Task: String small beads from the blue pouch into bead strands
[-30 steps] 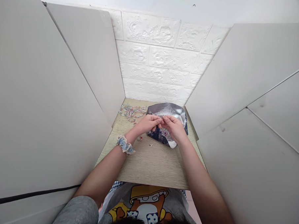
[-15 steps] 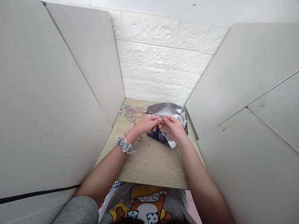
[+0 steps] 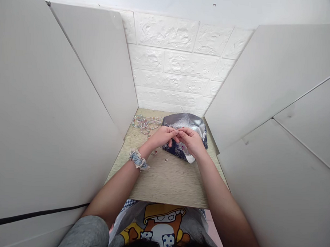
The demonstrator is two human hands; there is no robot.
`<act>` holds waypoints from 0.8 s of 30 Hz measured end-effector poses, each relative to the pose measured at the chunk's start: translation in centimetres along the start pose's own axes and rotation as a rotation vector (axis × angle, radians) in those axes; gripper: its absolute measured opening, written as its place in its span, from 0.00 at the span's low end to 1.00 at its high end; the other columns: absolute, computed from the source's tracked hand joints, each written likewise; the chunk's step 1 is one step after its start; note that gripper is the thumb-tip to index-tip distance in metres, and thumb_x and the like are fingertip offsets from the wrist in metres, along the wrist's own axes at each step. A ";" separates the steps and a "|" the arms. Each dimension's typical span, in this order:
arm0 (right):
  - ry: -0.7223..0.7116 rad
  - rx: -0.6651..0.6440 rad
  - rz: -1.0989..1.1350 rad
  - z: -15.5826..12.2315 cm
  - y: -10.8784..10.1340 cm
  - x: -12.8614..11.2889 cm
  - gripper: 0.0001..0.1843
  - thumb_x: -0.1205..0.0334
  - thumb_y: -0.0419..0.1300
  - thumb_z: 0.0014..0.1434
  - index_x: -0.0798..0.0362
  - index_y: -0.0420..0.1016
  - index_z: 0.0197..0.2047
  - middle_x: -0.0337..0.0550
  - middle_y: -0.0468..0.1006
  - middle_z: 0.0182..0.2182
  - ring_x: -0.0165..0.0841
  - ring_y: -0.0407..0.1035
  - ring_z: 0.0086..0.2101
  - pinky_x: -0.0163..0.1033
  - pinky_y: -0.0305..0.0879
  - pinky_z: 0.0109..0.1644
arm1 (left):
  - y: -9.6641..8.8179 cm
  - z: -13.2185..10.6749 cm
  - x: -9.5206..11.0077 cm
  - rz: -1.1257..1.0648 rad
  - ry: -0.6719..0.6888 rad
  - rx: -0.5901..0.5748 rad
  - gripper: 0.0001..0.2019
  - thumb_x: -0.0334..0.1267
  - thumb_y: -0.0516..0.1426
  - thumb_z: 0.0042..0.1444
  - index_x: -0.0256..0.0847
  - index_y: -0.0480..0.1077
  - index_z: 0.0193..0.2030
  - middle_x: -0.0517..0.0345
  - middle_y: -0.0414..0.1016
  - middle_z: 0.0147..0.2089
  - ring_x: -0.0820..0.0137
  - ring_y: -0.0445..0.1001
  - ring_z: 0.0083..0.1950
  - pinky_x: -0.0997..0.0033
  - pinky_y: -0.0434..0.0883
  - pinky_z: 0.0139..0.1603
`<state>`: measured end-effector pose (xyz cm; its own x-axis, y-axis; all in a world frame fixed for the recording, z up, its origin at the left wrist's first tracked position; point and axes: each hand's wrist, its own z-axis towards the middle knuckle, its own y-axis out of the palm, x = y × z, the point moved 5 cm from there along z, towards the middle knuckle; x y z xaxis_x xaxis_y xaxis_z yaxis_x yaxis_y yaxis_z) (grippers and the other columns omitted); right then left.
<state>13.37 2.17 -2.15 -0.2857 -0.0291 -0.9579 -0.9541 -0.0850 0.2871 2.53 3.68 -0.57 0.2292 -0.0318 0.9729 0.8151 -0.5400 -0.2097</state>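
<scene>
The left hand (image 3: 161, 137) and the right hand (image 3: 190, 141) are both half closed, and their fingertips come together just above a silver and navy foil pouch (image 3: 184, 121). I cannot tell if they pinch something very small. Left of the pouch lies a tangle of bead strands (image 3: 145, 124) on the wood-grain table (image 3: 167, 185), with some loose beads (image 3: 166, 160) near the hands. A blue scrunchie (image 3: 137, 159) circles the left wrist.

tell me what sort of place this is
Probably a makeshift craft corner at home, not a workshop: a small wood-grain tabletop boxed in by white panels, a white faux-brick wall behind, and strands of beads beside a silver foil pouch.
</scene>
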 end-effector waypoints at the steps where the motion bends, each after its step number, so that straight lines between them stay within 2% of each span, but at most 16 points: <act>1: -0.012 0.004 -0.041 0.0 -0.1 0.0 0.09 0.59 0.62 0.42 0.53 0.71 0.29 0.36 0.75 0.25 0.26 0.68 0.26 0.36 0.64 0.36 | 0.0 0.0 -0.1 -0.014 -0.010 0.000 0.15 0.44 0.50 0.51 0.33 0.69 0.32 0.55 0.74 0.27 0.82 0.61 0.14 0.80 0.56 0.15; 6: -0.110 0.048 -0.347 -0.1 -0.3 -0.9 0.09 0.58 0.59 0.45 0.54 0.72 0.30 0.38 0.74 0.26 0.28 0.67 0.29 0.36 0.62 0.35 | 0.0 -0.2 -0.2 -0.055 -0.050 0.002 0.17 0.47 0.50 0.51 0.32 0.69 0.33 0.51 0.75 0.30 0.83 0.61 0.13 0.80 0.51 0.13; 11: -0.148 0.052 -0.537 -0.4 -0.2 -1.5 0.10 0.57 0.58 0.46 0.53 0.72 0.31 0.39 0.72 0.25 0.30 0.66 0.28 0.38 0.62 0.34 | -0.2 -0.3 -0.3 -0.044 -0.086 -0.035 0.15 0.45 0.50 0.51 0.32 0.69 0.31 0.53 0.75 0.28 0.83 0.59 0.12 0.81 0.51 0.13; 17: -0.263 0.062 -0.610 -0.4 -0.2 -2.0 0.05 0.61 0.58 0.45 0.53 0.70 0.26 0.40 0.69 0.29 0.30 0.65 0.32 0.37 0.62 0.35 | -0.3 -0.2 -0.7 0.003 -0.087 -0.065 0.17 0.48 0.51 0.50 0.33 0.69 0.31 0.54 0.74 0.28 0.83 0.60 0.14 0.81 0.52 0.14; 21: -0.286 0.043 -0.567 -0.3 -0.2 -2.0 0.04 0.62 0.57 0.46 0.54 0.68 0.25 0.41 0.67 0.31 0.30 0.64 0.33 0.37 0.63 0.35 | 0.0 -0.3 0.0 -0.037 -0.042 -0.067 0.17 0.49 0.51 0.49 0.34 0.69 0.31 0.54 0.73 0.32 0.82 0.65 0.20 0.81 0.53 0.16; 24: -0.275 0.013 -0.512 -0.3 -0.1 -2.0 0.06 0.60 0.56 0.47 0.53 0.66 0.25 0.41 0.67 0.32 0.29 0.63 0.33 0.37 0.62 0.36 | 0.0 -0.4 0.4 -0.074 0.005 -0.062 0.17 0.49 0.53 0.48 0.34 0.68 0.32 0.57 0.72 0.30 0.79 0.67 0.25 0.81 0.58 0.22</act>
<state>14.07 1.91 -0.24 0.2016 0.2722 -0.9409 -0.9773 -0.0078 -0.2117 2.42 3.35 -0.16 0.1671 0.0059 0.9859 0.7951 -0.5921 -0.1312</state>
